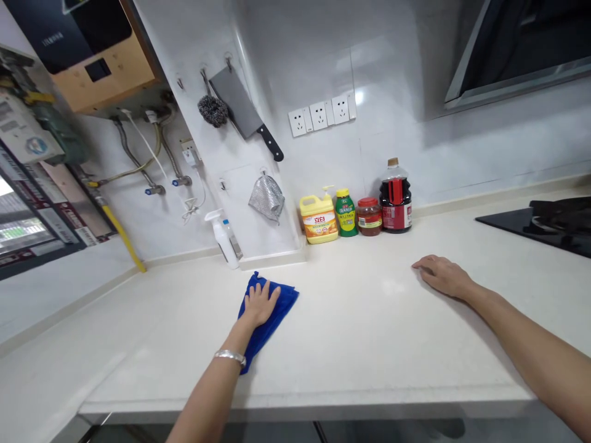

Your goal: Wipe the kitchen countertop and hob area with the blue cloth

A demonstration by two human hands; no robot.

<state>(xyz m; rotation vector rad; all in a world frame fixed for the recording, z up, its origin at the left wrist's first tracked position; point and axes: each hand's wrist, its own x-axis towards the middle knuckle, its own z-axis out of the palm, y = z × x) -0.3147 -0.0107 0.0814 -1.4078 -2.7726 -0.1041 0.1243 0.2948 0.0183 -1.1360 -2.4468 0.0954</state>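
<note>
Fingers spread, my left hand (261, 304) lies flat on a blue cloth (277, 311) and presses it against the white countertop (360, 344). The cloth sticks out on both sides of the hand and back under the wrist, which wears a silver bangle (230, 355). Well to the right, my right hand (441, 275) rests on the countertop with nothing visible in it. Its fingers are loosely bent, pointing left, and look open; their undersides are hidden.
Against the wall stand a yellow detergent jug (319, 220), a green bottle (346, 213), a red-lidded jar (369, 217) and a dark sauce bottle (396, 197). A spray bottle (224, 240) is by the pillar, below a hanging cleaver (237, 101). A black stove (554, 221) is at right.
</note>
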